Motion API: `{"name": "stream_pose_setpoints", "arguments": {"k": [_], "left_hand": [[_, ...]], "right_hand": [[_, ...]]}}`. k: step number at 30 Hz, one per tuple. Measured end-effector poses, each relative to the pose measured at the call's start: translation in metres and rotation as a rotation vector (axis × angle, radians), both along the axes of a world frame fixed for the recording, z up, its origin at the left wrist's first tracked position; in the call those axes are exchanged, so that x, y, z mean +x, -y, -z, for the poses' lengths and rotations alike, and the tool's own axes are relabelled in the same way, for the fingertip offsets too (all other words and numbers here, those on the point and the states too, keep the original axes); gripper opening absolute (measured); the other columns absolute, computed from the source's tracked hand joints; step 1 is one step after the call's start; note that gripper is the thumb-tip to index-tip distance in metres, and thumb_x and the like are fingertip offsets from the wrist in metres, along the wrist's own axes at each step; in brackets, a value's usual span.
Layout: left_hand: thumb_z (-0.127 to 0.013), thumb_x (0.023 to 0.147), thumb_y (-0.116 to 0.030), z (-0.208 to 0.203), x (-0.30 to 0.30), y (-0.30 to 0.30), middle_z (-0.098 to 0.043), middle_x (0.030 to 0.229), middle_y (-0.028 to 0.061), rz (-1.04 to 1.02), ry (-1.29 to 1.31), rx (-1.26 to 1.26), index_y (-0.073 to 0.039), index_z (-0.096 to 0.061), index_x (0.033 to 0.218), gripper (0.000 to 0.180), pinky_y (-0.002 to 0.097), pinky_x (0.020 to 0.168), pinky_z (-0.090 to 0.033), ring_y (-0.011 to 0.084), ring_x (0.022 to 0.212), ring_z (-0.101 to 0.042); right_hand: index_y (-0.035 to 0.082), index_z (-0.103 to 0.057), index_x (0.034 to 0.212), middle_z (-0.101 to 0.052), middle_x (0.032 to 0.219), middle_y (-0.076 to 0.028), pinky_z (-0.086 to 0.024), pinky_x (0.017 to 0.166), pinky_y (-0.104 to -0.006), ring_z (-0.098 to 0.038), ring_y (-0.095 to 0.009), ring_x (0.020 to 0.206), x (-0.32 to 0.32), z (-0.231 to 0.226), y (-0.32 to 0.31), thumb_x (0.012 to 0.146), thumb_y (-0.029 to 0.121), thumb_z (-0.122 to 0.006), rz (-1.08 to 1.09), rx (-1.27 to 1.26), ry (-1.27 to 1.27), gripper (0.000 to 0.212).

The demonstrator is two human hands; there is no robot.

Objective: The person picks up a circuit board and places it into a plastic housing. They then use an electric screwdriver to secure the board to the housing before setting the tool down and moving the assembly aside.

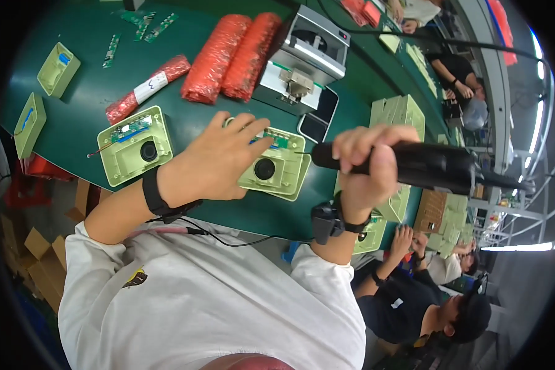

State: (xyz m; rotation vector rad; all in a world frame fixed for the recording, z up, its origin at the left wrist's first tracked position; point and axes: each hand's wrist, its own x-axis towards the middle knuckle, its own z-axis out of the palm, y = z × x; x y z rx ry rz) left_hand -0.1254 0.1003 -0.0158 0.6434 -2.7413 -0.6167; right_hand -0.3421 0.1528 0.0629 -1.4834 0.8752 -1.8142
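- Right hand (370, 157): fingers wrapped firmly round a black driver (425, 166), its thin bit pointing left at the case's upper right; whether the tip touches is unclear.
- Left hand (213, 160): fingers partly spread over the left of the case; I cannot tell whether they pinch anything.
- Case (294, 183): pale green, on the green table (188, 139) between the hands, holding a board (282, 141) and a black speaker (264, 169).
- Second case (116, 172): left of the left hand, similarly fitted.
- Beyond: red rolls (214, 58) beside a grey machine (317, 43).
- Farthest: loose boards (161, 28).
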Motion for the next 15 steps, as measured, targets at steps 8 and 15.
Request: {"name": "stream_pose_setpoints", "arguments": {"k": [8,15], "left_hand": [[-0.091,0.059,-0.024,-0.001,-0.006,-0.006,-0.049,0.152,0.0164,-0.025,0.030,-0.029,-0.004,-0.061,0.141,0.090,0.0518,0.111,-0.039,0.0364,0.140,-0.047],[-0.092,0.062,-0.028,0.000,-0.004,-0.006,-0.053,0.150,0.0174,-0.030,0.030,-0.054,-0.003,-0.064,0.138,0.085,0.0514,0.109,-0.041,0.0349,0.139,-0.048]], "right_hand": [[0.006,-0.045,0.101,-0.049,0.068,-0.008,-0.048,0.053,-0.0380,-0.047,-0.018,0.049,0.001,0.018,0.005,0.099,0.016,-0.064,0.027,0.012,-0.034,0.022],[0.006,-0.045,0.101,-0.050,0.068,-0.008,-0.048,0.054,-0.0385,-0.047,-0.018,0.050,0.002,0.025,0.009,0.099,0.018,-0.066,0.000,0.035,-0.023,0.024]]}}
